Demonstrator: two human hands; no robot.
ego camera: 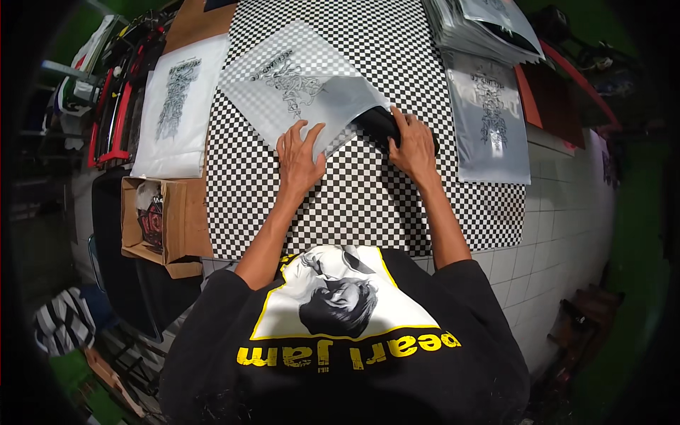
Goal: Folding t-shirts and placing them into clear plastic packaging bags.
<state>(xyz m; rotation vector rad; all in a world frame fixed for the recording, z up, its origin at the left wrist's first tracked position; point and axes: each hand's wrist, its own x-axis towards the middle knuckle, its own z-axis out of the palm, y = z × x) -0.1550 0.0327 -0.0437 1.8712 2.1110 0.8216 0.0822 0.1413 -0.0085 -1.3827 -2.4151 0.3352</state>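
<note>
A clear printed plastic bag (297,87) lies slanted on the checkered tablecloth (361,212), its mouth towards the right. Folded black cloth (378,125) sits partly inside that mouth and sticks out under my right hand (413,146), whose thumb and fingers grip it by the bag's edge. My left hand (300,156) rests on the bag's lower edge with fingers bent and apart, holding nothing that shows. How far the cloth reaches into the bag is hard to see through the plastic.
Printed plastic bags (178,106) lie at the left above an open cardboard box (175,223) with small packaged items. At the upper right, a stack of filled bags (478,32) overlaps another filled bag (491,122). A black chair (127,287) stands at the lower left.
</note>
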